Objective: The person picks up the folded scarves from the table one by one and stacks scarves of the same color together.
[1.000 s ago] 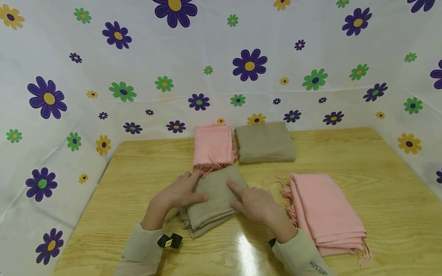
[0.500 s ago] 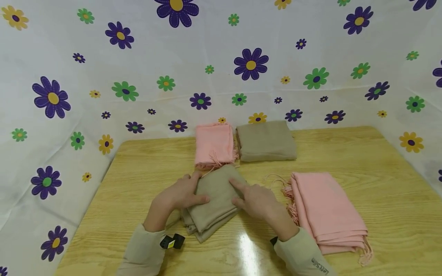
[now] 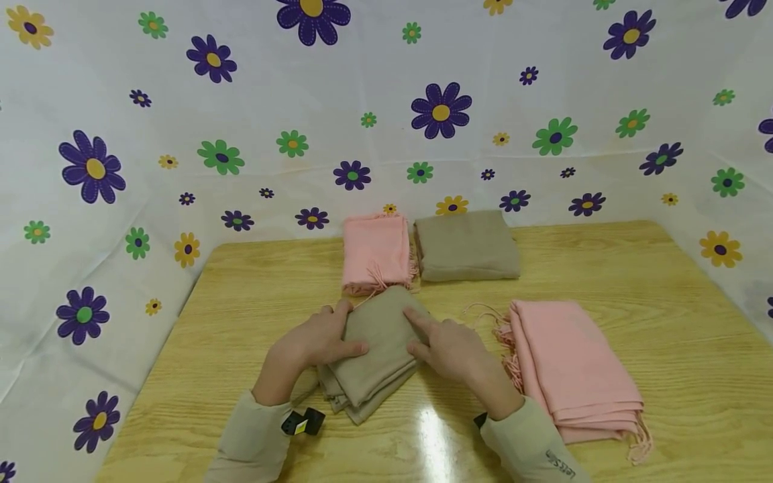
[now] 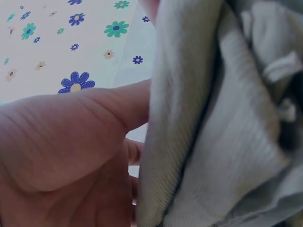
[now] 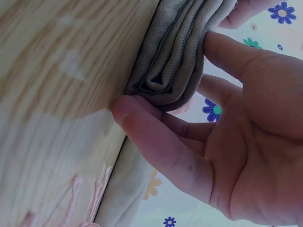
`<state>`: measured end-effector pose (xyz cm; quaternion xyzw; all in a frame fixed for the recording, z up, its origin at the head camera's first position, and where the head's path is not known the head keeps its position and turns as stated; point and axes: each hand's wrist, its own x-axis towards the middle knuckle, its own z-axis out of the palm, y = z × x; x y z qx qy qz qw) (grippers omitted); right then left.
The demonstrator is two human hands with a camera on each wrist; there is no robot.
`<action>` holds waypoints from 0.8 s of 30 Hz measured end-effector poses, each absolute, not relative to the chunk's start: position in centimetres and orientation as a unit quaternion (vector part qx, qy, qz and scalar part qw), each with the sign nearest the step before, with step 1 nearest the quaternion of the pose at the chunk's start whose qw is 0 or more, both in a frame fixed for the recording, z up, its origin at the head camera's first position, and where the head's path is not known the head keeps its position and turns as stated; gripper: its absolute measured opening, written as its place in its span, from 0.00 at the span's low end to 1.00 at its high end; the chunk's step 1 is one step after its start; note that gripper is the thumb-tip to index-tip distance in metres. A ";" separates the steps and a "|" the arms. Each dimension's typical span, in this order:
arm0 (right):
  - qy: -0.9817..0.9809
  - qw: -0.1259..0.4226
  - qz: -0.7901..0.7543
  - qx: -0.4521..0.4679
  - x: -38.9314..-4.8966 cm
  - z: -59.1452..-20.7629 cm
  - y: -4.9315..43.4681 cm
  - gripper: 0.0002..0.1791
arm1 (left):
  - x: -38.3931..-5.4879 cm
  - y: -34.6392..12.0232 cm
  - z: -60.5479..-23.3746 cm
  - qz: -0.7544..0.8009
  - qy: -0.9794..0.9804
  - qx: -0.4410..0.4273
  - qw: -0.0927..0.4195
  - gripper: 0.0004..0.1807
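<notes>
- Head view: a folded square of beige woven cloth (image 3: 380, 342) lies on the light wooden table (image 3: 241, 302), directly in front of a small folded pink cloth with fringe (image 3: 374, 248).
- The left hand (image 3: 314, 339), in front of the small pink cloth, is spread; its thumb rests on the beige square, its fingers at the far left edge.
- The right hand (image 3: 455, 352), in front and to the right of the small pink cloth, is also spread: index finger and thumb touch the beige square's top.
- Right beside the small pink cloth is a folded beige rectangle of cloth (image 3: 468, 245).
</notes>
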<state>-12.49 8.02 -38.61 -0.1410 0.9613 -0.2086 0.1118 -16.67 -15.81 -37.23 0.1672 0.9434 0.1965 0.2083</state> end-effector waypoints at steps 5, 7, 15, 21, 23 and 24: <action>0.963 0.103 -0.208 -0.137 -12.6 -38.7 8.0 0.35 | -16.5 -15.7 -37.1 0.188 0.946 0.162 0.210 0.38; 0.963 0.104 -0.208 -0.134 -12.6 -38.7 8.0 0.35 | -16.4 -15.6 -37.0 0.182 0.947 0.159 0.211 0.38; 0.965 0.110 -0.206 -0.123 -12.8 -38.8 8.0 0.37 | -16.1 -15.3 -36.8 0.168 0.952 0.145 0.212 0.39; 0.961 0.119 -0.223 -0.110 -12.8 -38.8 8.0 0.40 | -16.1 -15.4 -36.9 0.159 0.954 0.144 0.209 0.40; 0.960 0.121 -0.230 -0.107 -12.8 -38.8 8.1 0.40 | -16.1 -15.4 -36.8 0.158 0.954 0.143 0.209 0.40; 0.959 0.122 -0.234 -0.107 -12.9 -38.8 8.1 0.40 | -16.1 -15.4 -36.9 0.157 0.954 0.143 0.210 0.40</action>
